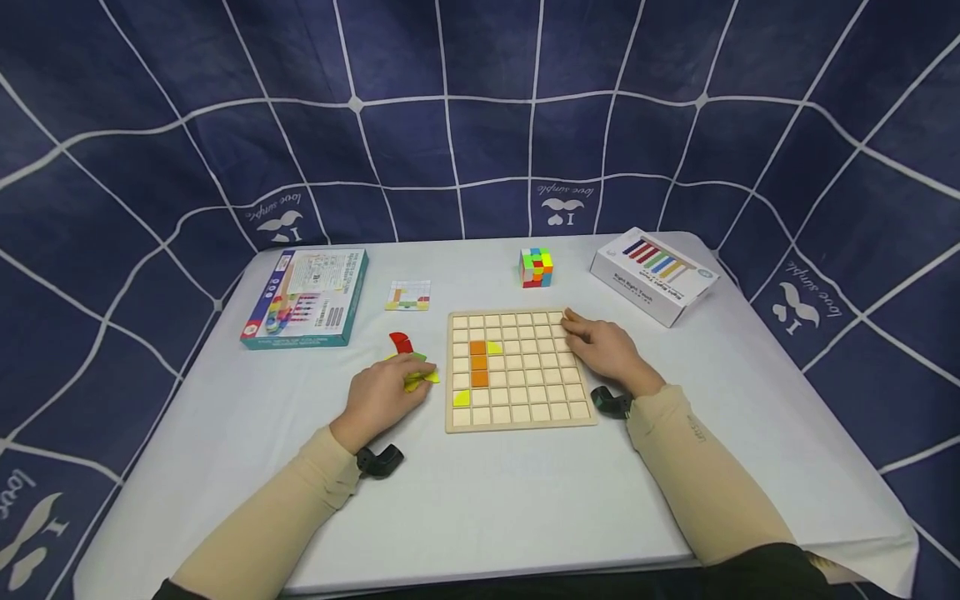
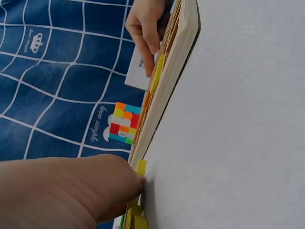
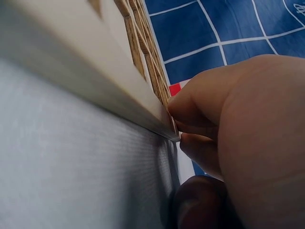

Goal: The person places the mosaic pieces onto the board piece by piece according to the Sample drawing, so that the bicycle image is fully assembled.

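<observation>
Between your hands lies one wooden board (image 1: pixel 540 374) bearing three orange tiles (image 1: pixel 478 363) and two yellow tiles (image 1: pixel 493 347). Your right hand (image 1: pixel 606 346), fingers bent, pinches its edge. Your left hand (image 1: pixel 385 392) bends over loose yellow pieces (image 1: pixel 432 377); I cannot tell whether it grasps one. Beyond your right: one box (image 1: pixel 654 275).

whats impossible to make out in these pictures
- Head: how many loose tiles the left hand covers.
- Left wrist: whether that hand pinches one; it blocks the view itself.
- Head: fine details on the pattern card, too small.
- Right wrist: most of the wooden grid board, cut off by the frame edge.
</observation>
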Tool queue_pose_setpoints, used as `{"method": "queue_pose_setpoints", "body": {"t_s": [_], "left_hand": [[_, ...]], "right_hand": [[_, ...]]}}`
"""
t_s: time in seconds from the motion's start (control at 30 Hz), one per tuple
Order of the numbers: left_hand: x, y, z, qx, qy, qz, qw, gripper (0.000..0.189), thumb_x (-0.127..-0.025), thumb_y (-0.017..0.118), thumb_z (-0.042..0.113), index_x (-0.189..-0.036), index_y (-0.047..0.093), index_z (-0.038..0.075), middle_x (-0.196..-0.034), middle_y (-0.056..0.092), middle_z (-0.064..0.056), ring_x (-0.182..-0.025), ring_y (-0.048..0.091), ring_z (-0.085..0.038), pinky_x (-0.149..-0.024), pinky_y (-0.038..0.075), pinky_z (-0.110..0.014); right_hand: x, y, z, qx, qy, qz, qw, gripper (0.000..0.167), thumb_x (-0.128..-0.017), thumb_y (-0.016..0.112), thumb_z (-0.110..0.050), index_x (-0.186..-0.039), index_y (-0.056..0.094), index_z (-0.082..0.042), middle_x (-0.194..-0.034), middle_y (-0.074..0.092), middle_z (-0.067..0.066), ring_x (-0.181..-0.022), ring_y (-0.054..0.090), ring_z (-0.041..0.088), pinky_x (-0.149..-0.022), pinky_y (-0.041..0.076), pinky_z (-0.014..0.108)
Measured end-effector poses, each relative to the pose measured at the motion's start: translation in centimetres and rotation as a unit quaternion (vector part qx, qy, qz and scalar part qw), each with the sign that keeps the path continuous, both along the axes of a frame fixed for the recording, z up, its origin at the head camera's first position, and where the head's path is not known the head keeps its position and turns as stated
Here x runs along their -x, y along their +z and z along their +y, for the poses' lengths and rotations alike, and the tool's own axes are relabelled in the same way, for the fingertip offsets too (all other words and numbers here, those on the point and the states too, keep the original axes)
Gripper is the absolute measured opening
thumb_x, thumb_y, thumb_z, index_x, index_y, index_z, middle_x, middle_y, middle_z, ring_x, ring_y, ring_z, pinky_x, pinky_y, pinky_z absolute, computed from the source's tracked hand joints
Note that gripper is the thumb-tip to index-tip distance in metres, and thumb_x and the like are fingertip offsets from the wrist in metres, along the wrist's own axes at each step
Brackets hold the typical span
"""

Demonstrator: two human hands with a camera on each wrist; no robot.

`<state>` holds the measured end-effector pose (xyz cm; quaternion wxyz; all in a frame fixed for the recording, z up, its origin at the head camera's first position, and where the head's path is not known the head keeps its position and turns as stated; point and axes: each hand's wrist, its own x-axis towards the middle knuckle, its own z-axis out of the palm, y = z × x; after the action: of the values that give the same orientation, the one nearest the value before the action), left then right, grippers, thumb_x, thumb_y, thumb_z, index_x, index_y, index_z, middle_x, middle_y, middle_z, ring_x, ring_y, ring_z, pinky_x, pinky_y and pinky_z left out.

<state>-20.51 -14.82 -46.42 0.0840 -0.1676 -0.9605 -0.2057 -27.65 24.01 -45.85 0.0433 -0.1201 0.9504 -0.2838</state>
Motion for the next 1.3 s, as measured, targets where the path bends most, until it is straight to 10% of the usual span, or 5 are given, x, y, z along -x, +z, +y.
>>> {"method": "queue_pose_setpoints", "body": {"t_s": [1.3], "left_hand": [[-0.62, 0.13, 0.33, 0.053, -0.062, -0.007, 0.9967, 0.039, -0.084, 0.079, 0.04, -0.12, 0.078, 0.024, -0.087, 0.058, 0.013, -0.066, 0.049, -0.006, -0.052, 0.038, -0.024]], "right_hand": [[-0.1, 0.02, -0.07, 0.005, 0.0, -0.002, 1.0, 0.049, -0.105, 0.055, -0.03, -0.15, 0.052, -0.013, -0.163, 0.039, -0.002, -0.149, 0.039, 0.034, -0.118, 0.033, 0.056]]}}
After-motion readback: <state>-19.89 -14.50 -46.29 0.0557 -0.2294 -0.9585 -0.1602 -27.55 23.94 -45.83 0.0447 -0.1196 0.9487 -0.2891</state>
